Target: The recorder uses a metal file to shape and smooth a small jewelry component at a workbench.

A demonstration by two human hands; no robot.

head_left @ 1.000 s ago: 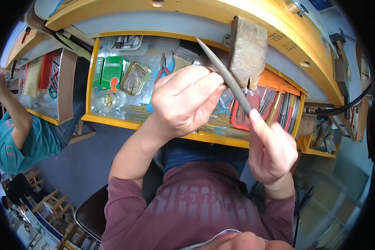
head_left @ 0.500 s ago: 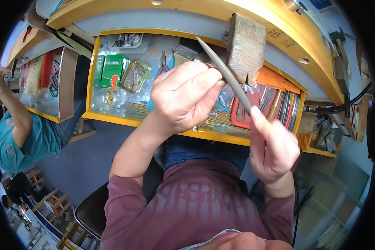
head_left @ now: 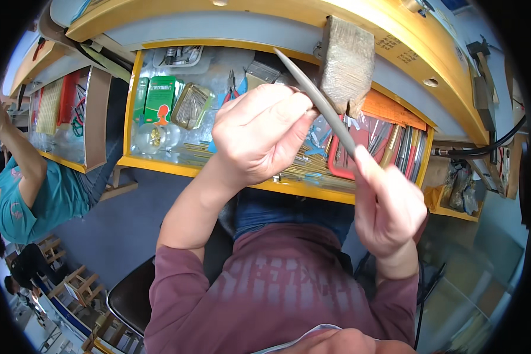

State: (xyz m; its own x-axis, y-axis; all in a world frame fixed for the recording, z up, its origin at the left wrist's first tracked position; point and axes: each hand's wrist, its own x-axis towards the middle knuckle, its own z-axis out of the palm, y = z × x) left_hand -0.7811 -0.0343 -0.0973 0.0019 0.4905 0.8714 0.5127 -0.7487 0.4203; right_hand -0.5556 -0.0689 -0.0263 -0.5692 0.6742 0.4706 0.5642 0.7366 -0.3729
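Note:
A long grey tapered file (head_left: 320, 97) slants across in front of the wooden bench pin (head_left: 348, 62), its point toward the bench. My right hand (head_left: 390, 206) is closed round the file's near end; any handle is hidden in the fist. My left hand (head_left: 256, 133) is closed in a pinch beside the file's middle, fingertips close against it. Whatever the pinch holds is too small and covered to make out. Both hands hover over the open yellow-edged drawer (head_left: 159, 167), just short of the bench pin, which has a notch in its near end.
In the drawer lie a green box (head_left: 160, 94), a tray of thin metal pieces (head_left: 192, 106), red-handled pliers (head_left: 231, 91), brass-coloured rods and a red tray (head_left: 341, 171) with several files. The yellow bench edge (head_left: 265, 10) curves beyond. A person in teal (head_left: 41, 192) sits at left.
The file and my right hand have shifted very slightly toward the bench, along with a small shift of the whole view. Both hands keep their grips.

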